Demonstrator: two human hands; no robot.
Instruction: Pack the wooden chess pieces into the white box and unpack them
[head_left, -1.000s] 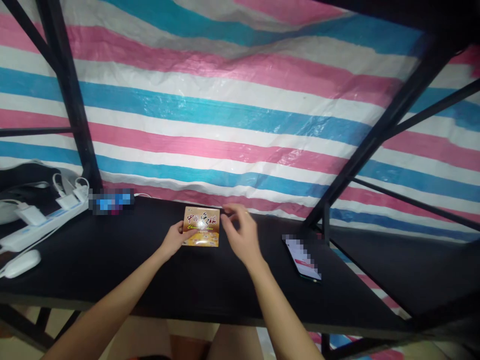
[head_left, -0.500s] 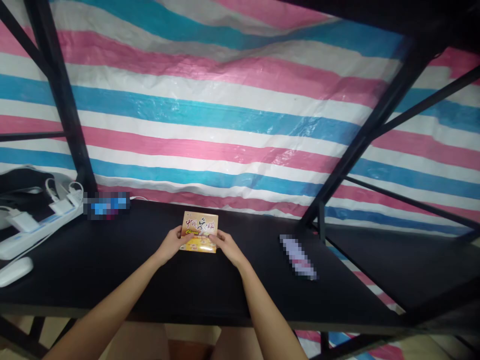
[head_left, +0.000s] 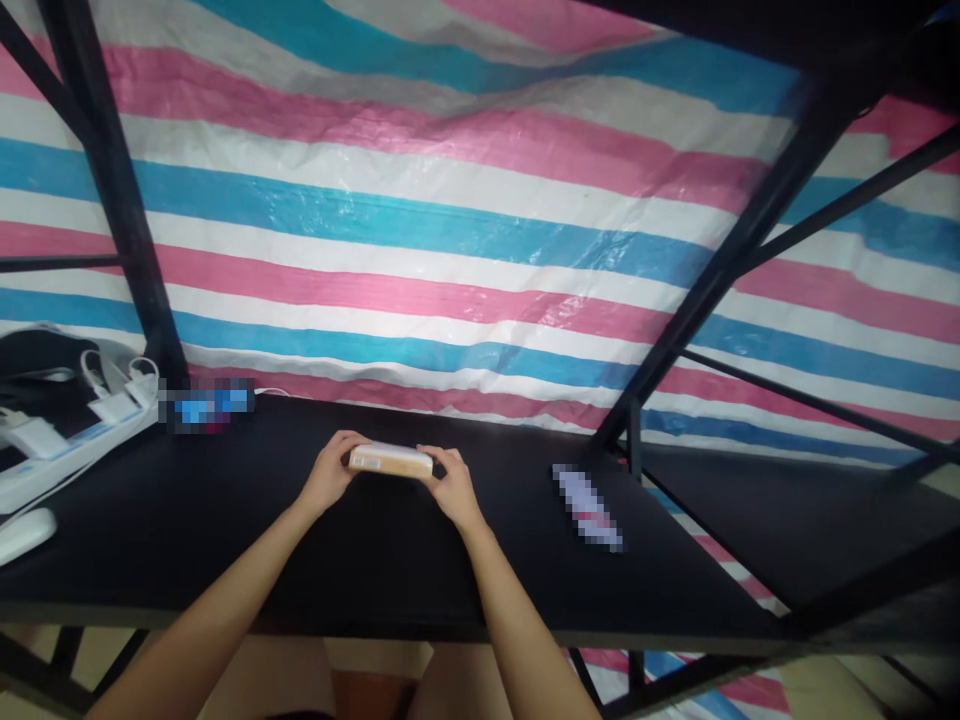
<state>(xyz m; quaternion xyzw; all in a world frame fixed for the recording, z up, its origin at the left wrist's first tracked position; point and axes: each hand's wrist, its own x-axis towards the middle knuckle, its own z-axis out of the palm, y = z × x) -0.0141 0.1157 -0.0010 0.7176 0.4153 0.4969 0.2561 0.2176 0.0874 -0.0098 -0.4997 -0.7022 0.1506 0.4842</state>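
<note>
A small flat cardboard game box [head_left: 390, 460], orange and yellow with printed lettering on its lid, is held just above the black table [head_left: 420, 560] near its middle. It is tipped so that only its thin front edge faces me. My left hand [head_left: 330, 474] grips its left end with curled fingers. My right hand [head_left: 448, 484] grips its right end in the same way.
A phone [head_left: 589, 508] lies on the table to the right of my hands. At the left are a white power strip [head_left: 52, 450] with plugged chargers, a white oval device [head_left: 22, 535] and a dark bag. Black frame posts stand at both sides, and a striped tarp hangs behind.
My right hand came down from above the box and took hold of its right end. Both hands then tipped the box from face-up to edge-on.
</note>
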